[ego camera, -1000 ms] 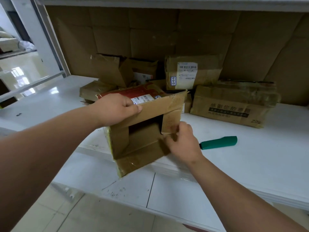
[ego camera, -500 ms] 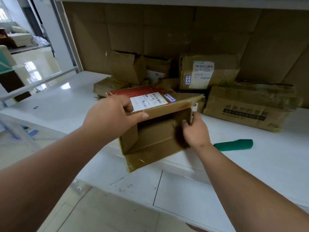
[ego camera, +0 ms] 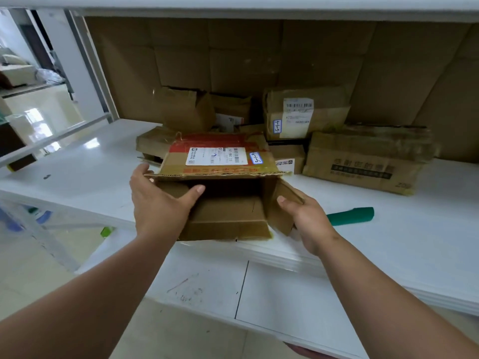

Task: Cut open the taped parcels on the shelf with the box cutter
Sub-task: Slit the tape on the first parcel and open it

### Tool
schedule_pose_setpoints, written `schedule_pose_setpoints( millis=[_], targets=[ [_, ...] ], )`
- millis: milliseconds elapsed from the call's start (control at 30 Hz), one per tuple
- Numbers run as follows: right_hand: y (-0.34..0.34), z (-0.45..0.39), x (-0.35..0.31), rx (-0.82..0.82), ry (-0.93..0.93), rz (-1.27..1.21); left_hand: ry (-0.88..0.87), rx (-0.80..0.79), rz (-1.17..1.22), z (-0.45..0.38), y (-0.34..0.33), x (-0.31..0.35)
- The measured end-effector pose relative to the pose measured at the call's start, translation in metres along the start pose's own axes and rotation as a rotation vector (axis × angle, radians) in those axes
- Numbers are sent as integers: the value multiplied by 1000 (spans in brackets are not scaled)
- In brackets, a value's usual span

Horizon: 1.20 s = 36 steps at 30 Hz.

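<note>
The white shelf (ego camera: 427,237) carries an opened cardboard parcel (ego camera: 228,208) at its front edge, held between the left hand (ego camera: 158,206) and the right hand (ego camera: 308,224). Just beyond the right hand a green-handled box cutter (ego camera: 352,215) lies flat on the shelf. Farther back from both hands sit more taped parcels, among them a long printed box (ego camera: 363,161) and a labelled parcel (ego camera: 298,112).

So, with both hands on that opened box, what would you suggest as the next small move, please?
Probably set the opened box aside and reach the right hand for the green box cutter lying on the shelf just beside it. The box's flaps are spread by both hands, left hand included, while taped parcels wait behind.
</note>
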State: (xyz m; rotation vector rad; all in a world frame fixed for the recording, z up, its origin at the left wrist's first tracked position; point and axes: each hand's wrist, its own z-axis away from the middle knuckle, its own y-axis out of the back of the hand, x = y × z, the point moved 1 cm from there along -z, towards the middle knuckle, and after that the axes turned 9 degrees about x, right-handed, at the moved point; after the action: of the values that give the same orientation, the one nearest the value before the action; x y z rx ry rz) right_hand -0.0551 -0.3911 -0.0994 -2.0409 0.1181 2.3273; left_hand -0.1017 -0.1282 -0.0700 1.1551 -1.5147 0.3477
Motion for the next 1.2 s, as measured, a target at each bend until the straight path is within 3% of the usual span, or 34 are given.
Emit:
schedule_pose_setpoints(
  millis=[133, 267, 400, 533, 800, 967, 1100, 1200],
  targets=[
    [-2, 14, 0, -22, -24, -56, 27, 69, -107, -9, -7, 2],
    [-11, 27, 3, -22, -67, -91, 38, 30, -82, -24, -6, 2],
    [-12, 34, 1, -7, -131, -238, -187, -166, -72, -35, 8, -3],
    [-16, 38, -4, -2, -156, -317, -430, -320, -264, -52, 31, -13],
    [-42, 50, -1, 30, -208, -432, -835, -323, -295, -85, 61, -11],
    [-50, 57, -1, 138, -125, -214, -774, -404, -296, -88, 59, -13],
    [-59, 70, -7, 205, -1, 11, -693, -776, -634, -100, 68, -25],
    [-61, 76, -7, 176, 26, 64, -647, -849, -624, -112, 74, -6]
  ],
)
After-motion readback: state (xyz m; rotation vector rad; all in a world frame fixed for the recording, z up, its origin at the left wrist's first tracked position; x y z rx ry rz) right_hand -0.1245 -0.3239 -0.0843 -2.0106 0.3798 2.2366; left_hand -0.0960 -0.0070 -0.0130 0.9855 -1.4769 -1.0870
